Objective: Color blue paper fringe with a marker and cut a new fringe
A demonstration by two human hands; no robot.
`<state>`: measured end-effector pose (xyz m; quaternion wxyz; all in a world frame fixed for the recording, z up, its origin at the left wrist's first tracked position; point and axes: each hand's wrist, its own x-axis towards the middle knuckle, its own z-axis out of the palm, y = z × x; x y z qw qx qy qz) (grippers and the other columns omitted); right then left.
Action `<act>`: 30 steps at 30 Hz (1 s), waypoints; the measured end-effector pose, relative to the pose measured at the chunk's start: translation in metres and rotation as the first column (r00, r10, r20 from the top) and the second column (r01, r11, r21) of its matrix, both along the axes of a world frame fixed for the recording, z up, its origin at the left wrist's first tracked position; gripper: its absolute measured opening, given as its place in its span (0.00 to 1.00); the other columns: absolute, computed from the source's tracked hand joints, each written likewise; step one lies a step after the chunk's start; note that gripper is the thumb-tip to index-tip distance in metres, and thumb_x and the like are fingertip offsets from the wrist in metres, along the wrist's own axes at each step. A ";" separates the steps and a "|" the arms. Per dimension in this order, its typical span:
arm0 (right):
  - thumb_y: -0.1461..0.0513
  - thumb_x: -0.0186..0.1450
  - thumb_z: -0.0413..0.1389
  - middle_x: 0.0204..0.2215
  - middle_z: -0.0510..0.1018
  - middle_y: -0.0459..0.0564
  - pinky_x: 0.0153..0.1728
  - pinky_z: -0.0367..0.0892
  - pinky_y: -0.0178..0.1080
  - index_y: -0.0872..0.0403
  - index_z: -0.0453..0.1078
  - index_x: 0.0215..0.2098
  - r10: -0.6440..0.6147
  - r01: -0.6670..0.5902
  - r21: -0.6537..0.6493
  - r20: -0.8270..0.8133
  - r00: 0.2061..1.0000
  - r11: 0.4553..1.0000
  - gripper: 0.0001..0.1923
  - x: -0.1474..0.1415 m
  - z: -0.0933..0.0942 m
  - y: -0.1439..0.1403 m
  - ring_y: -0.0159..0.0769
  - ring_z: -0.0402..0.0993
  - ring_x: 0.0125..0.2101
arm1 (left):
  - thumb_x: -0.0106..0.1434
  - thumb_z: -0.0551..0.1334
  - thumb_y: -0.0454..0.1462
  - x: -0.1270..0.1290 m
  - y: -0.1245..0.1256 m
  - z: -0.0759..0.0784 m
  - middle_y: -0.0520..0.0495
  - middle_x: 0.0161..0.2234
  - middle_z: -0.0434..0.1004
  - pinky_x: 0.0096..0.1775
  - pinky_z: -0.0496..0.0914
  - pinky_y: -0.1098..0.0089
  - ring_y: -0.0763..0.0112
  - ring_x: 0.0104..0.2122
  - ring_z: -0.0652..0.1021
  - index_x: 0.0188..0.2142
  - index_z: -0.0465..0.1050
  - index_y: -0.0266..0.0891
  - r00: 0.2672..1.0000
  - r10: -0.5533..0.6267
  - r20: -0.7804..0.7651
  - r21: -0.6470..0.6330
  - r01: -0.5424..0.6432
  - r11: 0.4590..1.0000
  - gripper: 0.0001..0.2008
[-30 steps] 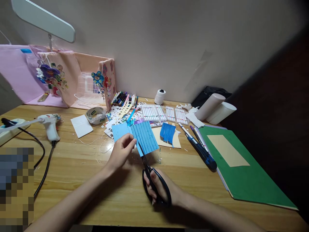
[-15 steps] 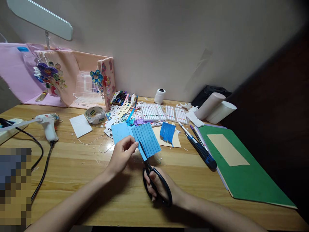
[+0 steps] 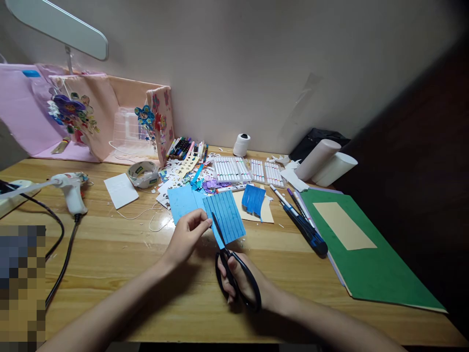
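Between the thumb and fingers of my left hand (image 3: 188, 235) is the left edge of a light blue sheet of paper (image 3: 229, 215) ruled with dark parallel lines. My right hand (image 3: 245, 281) is closed around the black handles of a pair of scissors (image 3: 221, 233). The scissor blades lie across the sheet along its left side, close to my left fingertips. Behind my left hand, a plain light blue paper (image 3: 181, 201) lies on the table. A darker blue piece of paper (image 3: 253, 199) rests on a cream sheet to the right.
Paper scraps and marker sets (image 3: 230, 169) spread along the back, near a thread spool (image 3: 242, 145). On the left are a glue gun (image 3: 73, 193), a tape roll (image 3: 142, 174) and a white paper (image 3: 120, 190). A dark blue cutter (image 3: 308, 234) lies beside a green board (image 3: 359, 274) at right.
The lined blue sheet has tilted and shifted slightly down and to the right. Both hands stay nearly in place, still holding the sheet and the scissors.
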<state>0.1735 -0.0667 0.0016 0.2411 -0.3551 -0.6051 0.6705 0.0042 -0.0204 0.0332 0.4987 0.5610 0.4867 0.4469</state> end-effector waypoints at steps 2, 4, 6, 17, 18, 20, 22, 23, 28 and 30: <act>0.34 0.59 0.37 0.13 0.59 0.38 0.14 0.56 0.28 0.54 0.56 0.28 -0.021 0.021 -0.011 0.003 1.000 1.000 0.32 -0.001 -0.002 -0.001 0.24 0.57 0.12 | 0.58 0.59 0.43 0.001 0.000 0.000 0.57 0.18 0.54 0.23 0.52 0.73 0.77 0.20 0.57 0.21 0.59 0.38 1.000 0.004 0.009 -0.015 -0.004 1.000 0.15; 0.34 0.58 0.39 0.13 0.58 0.37 0.14 0.56 0.28 0.54 0.56 0.28 -0.036 0.036 -0.027 -0.006 0.999 0.999 0.32 -0.002 -0.004 -0.001 0.24 0.55 0.12 | 0.58 0.59 0.44 0.001 0.000 0.000 0.57 0.18 0.54 0.23 0.52 0.74 0.76 0.20 0.56 0.21 0.59 0.39 1.000 0.005 0.021 -0.030 -0.004 1.000 0.15; 0.35 0.58 0.40 0.13 0.58 0.37 0.13 0.57 0.28 0.54 0.56 0.29 -0.039 0.038 -0.045 -0.021 0.999 0.998 0.31 -0.002 -0.005 -0.001 0.24 0.55 0.12 | 0.58 0.58 0.44 0.001 0.000 -0.001 0.57 0.18 0.54 0.23 0.52 0.74 0.76 0.20 0.57 0.21 0.58 0.39 1.000 -0.002 0.025 -0.044 0.003 0.999 0.15; 0.32 0.55 0.37 0.13 0.59 0.38 0.12 0.53 0.28 0.54 0.55 0.27 0.042 -0.043 0.031 0.052 0.998 0.999 0.34 0.001 0.011 0.003 0.24 0.56 0.12 | 0.62 0.54 0.44 -0.005 0.001 -0.004 0.56 0.21 0.52 0.26 0.53 0.72 0.73 0.23 0.58 0.23 0.55 0.40 0.967 0.180 -0.180 0.157 -0.152 0.976 0.16; 0.32 0.55 0.37 0.13 0.59 0.39 0.13 0.53 0.28 0.54 0.56 0.27 0.053 -0.055 0.034 0.056 0.997 0.998 0.34 0.001 0.011 0.003 0.24 0.56 0.12 | 0.62 0.54 0.44 -0.005 0.001 -0.004 0.56 0.21 0.51 0.25 0.53 0.72 0.73 0.22 0.57 0.22 0.55 0.40 0.968 0.182 -0.173 0.148 -0.157 0.977 0.16; 0.32 0.55 0.36 0.13 0.60 0.39 0.13 0.55 0.28 0.54 0.56 0.27 0.067 -0.068 0.027 0.046 0.997 0.997 0.35 0.002 0.009 0.004 0.24 0.57 0.12 | 0.62 0.55 0.44 -0.005 0.000 -0.003 0.56 0.21 0.51 0.25 0.52 0.72 0.74 0.22 0.56 0.22 0.55 0.40 0.975 0.171 -0.142 0.123 -0.155 0.980 0.16; 0.31 0.54 0.34 0.13 0.60 0.39 0.14 0.57 0.29 0.54 0.56 0.28 0.069 -0.069 -0.005 0.012 0.998 0.998 0.36 0.002 0.007 0.004 0.25 0.57 0.12 | 0.62 0.55 0.44 -0.004 -0.001 -0.002 0.56 0.21 0.51 0.25 0.52 0.73 0.74 0.22 0.56 0.22 0.55 0.40 0.983 0.147 -0.113 0.104 -0.135 0.985 0.16; 0.31 0.54 0.34 0.13 0.60 0.40 0.14 0.58 0.30 0.54 0.56 0.28 0.068 -0.068 -0.022 0.001 0.998 0.997 0.36 0.002 0.006 0.004 0.25 0.57 0.12 | 0.62 0.55 0.44 -0.003 -0.001 -0.002 0.56 0.21 0.52 0.26 0.53 0.73 0.74 0.23 0.57 0.22 0.55 0.40 0.986 0.132 -0.105 0.101 -0.121 0.987 0.16; 0.32 0.56 0.34 0.13 0.60 0.40 0.15 0.58 0.29 0.54 0.56 0.27 0.064 -0.064 -0.001 0.029 0.998 0.998 0.35 0.003 0.003 0.006 0.25 0.59 0.13 | 0.61 0.55 0.44 -0.001 -0.004 -0.003 0.55 0.21 0.53 0.26 0.54 0.73 0.73 0.23 0.58 0.21 0.56 0.40 0.986 0.114 -0.122 0.101 -0.102 0.990 0.16; 0.33 0.57 0.36 0.13 0.59 0.39 0.14 0.58 0.29 0.54 0.56 0.26 0.050 -0.050 0.001 0.028 0.998 0.999 0.34 0.003 0.001 0.006 0.25 0.57 0.13 | 0.61 0.56 0.45 -0.001 -0.003 -0.002 0.55 0.20 0.53 0.26 0.53 0.73 0.73 0.23 0.58 0.20 0.56 0.40 0.986 0.119 -0.116 0.090 -0.109 0.990 0.17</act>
